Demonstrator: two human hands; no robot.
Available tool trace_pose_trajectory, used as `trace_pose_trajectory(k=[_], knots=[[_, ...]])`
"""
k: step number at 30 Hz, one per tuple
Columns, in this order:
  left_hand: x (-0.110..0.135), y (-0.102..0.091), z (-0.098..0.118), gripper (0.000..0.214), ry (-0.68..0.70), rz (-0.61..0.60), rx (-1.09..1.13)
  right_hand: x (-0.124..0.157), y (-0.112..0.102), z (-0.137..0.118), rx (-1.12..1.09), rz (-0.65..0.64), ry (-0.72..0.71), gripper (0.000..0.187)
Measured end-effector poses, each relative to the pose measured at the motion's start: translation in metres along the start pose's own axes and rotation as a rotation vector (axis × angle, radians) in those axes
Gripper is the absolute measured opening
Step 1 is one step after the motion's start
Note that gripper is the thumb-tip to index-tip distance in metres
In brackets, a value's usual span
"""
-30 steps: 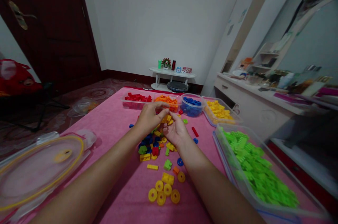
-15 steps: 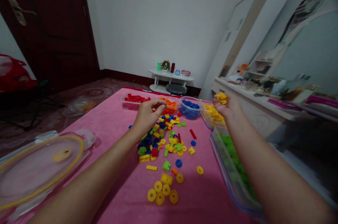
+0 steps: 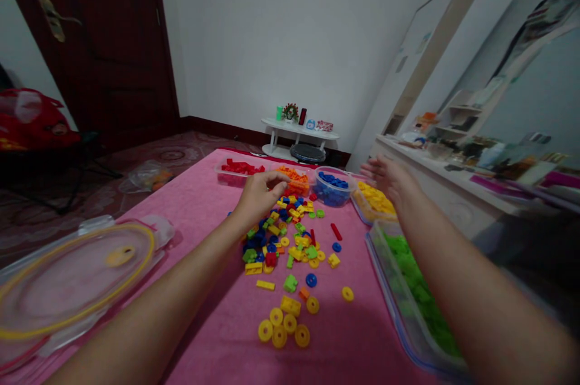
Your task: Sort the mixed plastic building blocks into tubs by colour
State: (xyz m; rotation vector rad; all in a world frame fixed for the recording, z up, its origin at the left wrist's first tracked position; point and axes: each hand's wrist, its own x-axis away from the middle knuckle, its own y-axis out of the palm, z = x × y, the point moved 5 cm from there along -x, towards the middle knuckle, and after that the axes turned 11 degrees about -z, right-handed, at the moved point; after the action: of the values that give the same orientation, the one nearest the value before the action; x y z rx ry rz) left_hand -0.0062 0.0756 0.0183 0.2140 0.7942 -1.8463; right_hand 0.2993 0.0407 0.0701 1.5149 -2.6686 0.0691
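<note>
My left hand (image 3: 263, 193) hovers over the far left part of a mixed pile of toy building blocks (image 3: 272, 234). Its thumb and forefinger are a little apart and I see nothing between them; the other fingers are partly hidden. Over at the right, my right hand (image 3: 388, 178) is raised beside and above a clear box of yellow blocks (image 3: 374, 196). Its fingers are stretched out, slightly blurred, with nothing in them. Under my right forearm stands a long clear box of green blocks (image 3: 410, 270).
At the table's far side are a box of red blocks (image 3: 240, 168), a box of orange blocks (image 3: 294, 179) and a round tub of blue blocks (image 3: 334, 185). Several yellow rings (image 3: 290, 324) lie near me. A clear lid (image 3: 67, 276) rests at left on the pink cloth (image 3: 217, 336).
The yellow blocks my right hand held have left it, and its fingers have opened beside the yellow box. My left hand keeps nearly its place. The whole view has shifted slightly.
</note>
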Motion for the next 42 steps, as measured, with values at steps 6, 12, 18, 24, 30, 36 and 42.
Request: trace_pose_trajectory(k=[6,12,18,24,30,36,42], knots=[[-0.005,-0.010,-0.030,0.023,-0.098,-0.070,-0.119,0.048,0.088,0.032,0.018,-0.380,-0.196,0.011],[-0.002,-0.001,-0.051,0.021,-0.174,-0.266,-0.262,0.048,0.097,0.084,0.338,-0.494,-0.180,0.014],[0.008,0.016,-0.058,0.016,-0.226,-0.542,-0.366,0.047,0.094,0.096,0.662,-0.728,-0.109,0.011],[0.018,0.032,-0.052,0.032,-0.128,-0.723,-0.462,0.065,0.101,0.101,0.923,-0.934,-0.084,0.017],[0.022,0.037,-0.048,0.019,-0.148,-0.711,-0.620,0.093,0.121,0.098,1.293,-0.904,-0.199,0.038],[0.023,0.035,-0.046,0.017,-0.162,-0.728,-0.690,0.095,0.130,0.100,1.510,-0.814,-0.263,0.047],[0.023,0.033,-0.040,0.021,-0.175,-0.712,-0.730,0.077,0.121,0.107,1.451,-0.692,-0.227,0.021]])
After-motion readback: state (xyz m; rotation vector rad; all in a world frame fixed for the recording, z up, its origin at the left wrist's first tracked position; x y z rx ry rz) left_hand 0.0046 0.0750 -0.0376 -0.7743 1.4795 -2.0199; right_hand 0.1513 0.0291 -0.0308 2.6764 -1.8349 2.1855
